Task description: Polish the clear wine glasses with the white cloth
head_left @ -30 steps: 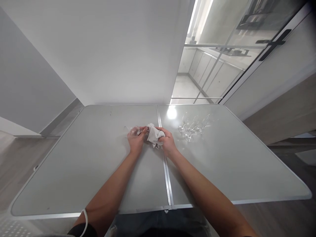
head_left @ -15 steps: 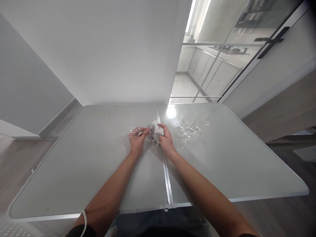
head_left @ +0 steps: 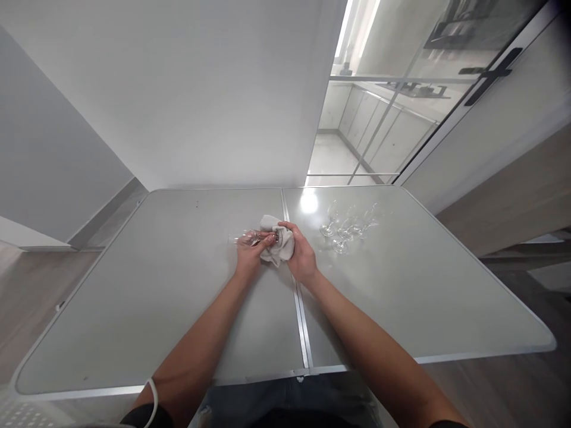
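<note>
My left hand holds a clear stemmed glass lying on its side above the grey table, its bowl pointing left. My right hand grips a crumpled white cloth pressed around the glass's right end, which the cloth hides. Both hands meet near the table's centre seam.
Several clear stemmed glasses stand together on the table to the right of my hands. A white wall stands behind the table. A glass door opens onto another room at the back right. Wooden floor lies on both sides.
My right hand has pushed the cloth leftward over the end of the glass, and the cloth is now spread wider around it. My left hand has kept its hold.
</note>
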### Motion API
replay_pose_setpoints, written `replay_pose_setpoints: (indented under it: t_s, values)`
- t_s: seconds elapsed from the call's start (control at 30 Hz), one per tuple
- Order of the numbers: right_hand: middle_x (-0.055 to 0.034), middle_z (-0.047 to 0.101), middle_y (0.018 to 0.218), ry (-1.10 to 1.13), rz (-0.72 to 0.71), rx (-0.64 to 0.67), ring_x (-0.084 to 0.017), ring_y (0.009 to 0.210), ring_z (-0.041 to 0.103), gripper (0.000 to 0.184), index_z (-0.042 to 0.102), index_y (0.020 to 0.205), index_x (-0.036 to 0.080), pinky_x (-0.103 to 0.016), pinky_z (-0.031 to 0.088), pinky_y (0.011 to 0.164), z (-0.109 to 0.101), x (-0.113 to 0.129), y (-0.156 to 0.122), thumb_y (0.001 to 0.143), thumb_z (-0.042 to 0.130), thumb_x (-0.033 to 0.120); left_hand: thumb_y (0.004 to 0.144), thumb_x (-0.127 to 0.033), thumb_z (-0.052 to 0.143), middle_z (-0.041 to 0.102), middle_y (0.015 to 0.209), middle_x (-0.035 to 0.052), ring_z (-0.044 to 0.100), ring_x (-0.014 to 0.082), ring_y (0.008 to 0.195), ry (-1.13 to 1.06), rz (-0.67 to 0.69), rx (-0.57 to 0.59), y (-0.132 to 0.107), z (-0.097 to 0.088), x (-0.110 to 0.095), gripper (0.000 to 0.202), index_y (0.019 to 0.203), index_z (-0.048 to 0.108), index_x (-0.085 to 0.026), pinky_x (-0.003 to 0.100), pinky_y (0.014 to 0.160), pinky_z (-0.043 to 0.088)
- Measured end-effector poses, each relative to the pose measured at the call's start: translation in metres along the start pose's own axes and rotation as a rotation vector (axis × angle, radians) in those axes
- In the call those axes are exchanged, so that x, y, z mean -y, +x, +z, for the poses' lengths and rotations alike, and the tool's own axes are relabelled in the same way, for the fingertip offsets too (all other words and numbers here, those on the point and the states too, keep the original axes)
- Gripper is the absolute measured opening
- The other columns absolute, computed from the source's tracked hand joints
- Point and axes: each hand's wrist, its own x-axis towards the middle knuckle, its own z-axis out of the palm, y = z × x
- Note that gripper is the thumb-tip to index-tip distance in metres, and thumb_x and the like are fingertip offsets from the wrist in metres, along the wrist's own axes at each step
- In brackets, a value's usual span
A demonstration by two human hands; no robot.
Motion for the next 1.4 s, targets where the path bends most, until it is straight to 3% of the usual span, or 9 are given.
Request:
replay_pose_setpoints:
  t_s: [0.1, 0.2, 0.37, 0.53, 0.7, 0.9, 1.0, 1.23, 1.4]
  values:
    - [-0.0085, 0.069, 0.113, 0.098, 0.099, 0.034, -0.026, 0.103, 0.064, 0.044, 0.062, 0.123, 0.024, -0.042, 0.052, 0.086, 0.0, -0.005, 0.004, 0.087, 0.055, 0.05, 0.061, -0.035, 0.091, 0.078, 0.091, 0.0088, 0.074, 0.0213, 0.082, -0.068, 0.025, -0.061, 0.0, 0.0, -0.001, 0.033, 0.08, 0.071, -0.016, 0.037, 0.08, 0.06]
    - [-0.008, 0.069, 0.118, 0.079, 0.089, 0.029, -0.025, 0.102, 0.065, 0.046, 0.063, 0.125, 0.024, -0.041, 0.053, 0.087, 0.001, -0.014, 0.004, 0.083, 0.066, 0.043, 0.062, -0.034, 0.09, 0.077, 0.097, 0.0095, 0.074, 0.0223, 0.088, -0.054, 0.072, -0.122, -0.001, 0.001, -0.004, 0.033, 0.082, 0.07, -0.017, 0.037, 0.083, 0.06]
    - [-0.008, 0.062, 0.133, -0.315, -0.196, -0.046, -0.025, 0.117, 0.06, 0.049, 0.056, 0.139, 0.026, -0.042, 0.046, 0.104, 0.005, -0.02, -0.005, 0.091, 0.058, 0.039, 0.068, -0.034, 0.086, 0.077, 0.094, 0.009, 0.074, 0.0216, 0.089, 0.111, 0.135, -0.172, -0.002, 0.0, -0.005, 0.026, 0.083, 0.074, -0.017, 0.036, 0.085, 0.058]
    - [-0.0067, 0.055, 0.144, -0.485, -0.385, 0.059, -0.025, 0.138, 0.045, 0.04, 0.061, 0.132, 0.028, -0.044, 0.033, 0.116, 0.004, -0.011, -0.008, 0.094, 0.051, 0.035, 0.065, -0.035, 0.087, 0.075, 0.078, 0.0054, 0.07, 0.0183, 0.074, 0.223, 0.138, -0.138, 0.0, -0.004, 0.001, 0.023, 0.075, 0.075, -0.018, 0.032, 0.077, 0.057]
    - [-0.006, 0.065, 0.124, -0.407, -0.262, 0.062, -0.023, 0.112, 0.061, 0.037, 0.058, 0.131, 0.028, -0.039, 0.045, 0.102, 0.001, -0.004, -0.006, 0.096, 0.049, 0.039, 0.061, -0.037, 0.09, 0.072, 0.072, 0.0038, 0.067, 0.0162, 0.067, 0.04, 0.04, -0.007, 0.001, -0.003, -0.001, 0.029, 0.072, 0.073, -0.017, 0.029, 0.069, 0.055]
    - [-0.0052, 0.066, 0.121, -0.278, -0.08, 0.031, -0.02, 0.106, 0.062, 0.051, 0.052, 0.137, 0.026, -0.033, 0.05, 0.094, 0.006, -0.01, -0.001, 0.09, 0.061, 0.045, 0.061, -0.035, 0.09, 0.074, 0.079, 0.0043, 0.07, 0.0161, 0.072, -0.077, 0.007, -0.038, 0.005, -0.005, 0.001, 0.031, 0.075, 0.071, -0.017, 0.03, 0.074, 0.057]
    - [-0.006, 0.067, 0.119, -0.32, -0.05, -0.07, -0.02, 0.105, 0.063, 0.053, 0.056, 0.134, 0.024, -0.033, 0.051, 0.093, 0.003, -0.018, 0.003, 0.085, 0.067, 0.041, 0.061, -0.032, 0.09, 0.076, 0.083, 0.0064, 0.072, 0.0183, 0.078, -0.039, 0.04, -0.056, 0.004, -0.004, 0.004, 0.027, 0.076, 0.074, -0.017, 0.031, 0.077, 0.058]
    - [-0.0041, 0.069, 0.078, -0.471, -0.036, -0.184, -0.017, 0.066, 0.059, 0.038, 0.073, 0.106, 0.018, -0.028, 0.048, 0.06, -0.006, -0.025, 0.007, 0.079, 0.071, 0.044, 0.065, -0.034, 0.087, 0.078, 0.086, 0.0088, 0.073, 0.0207, 0.077, 0.197, 0.07, -0.045, -0.005, 0.003, -0.003, 0.025, 0.082, 0.079, -0.017, 0.032, 0.071, 0.059]
    - [-0.002, 0.066, 0.073, -0.571, -0.059, -0.255, -0.015, 0.062, 0.055, 0.031, 0.072, 0.099, 0.018, -0.027, 0.044, 0.059, -0.001, -0.017, 0.004, 0.078, 0.069, 0.041, 0.069, -0.034, 0.084, 0.078, 0.085, 0.0081, 0.072, 0.0201, 0.075, 0.247, 0.096, -0.064, -0.008, 0.004, -0.006, 0.022, 0.084, 0.08, -0.017, 0.03, 0.07, 0.058]
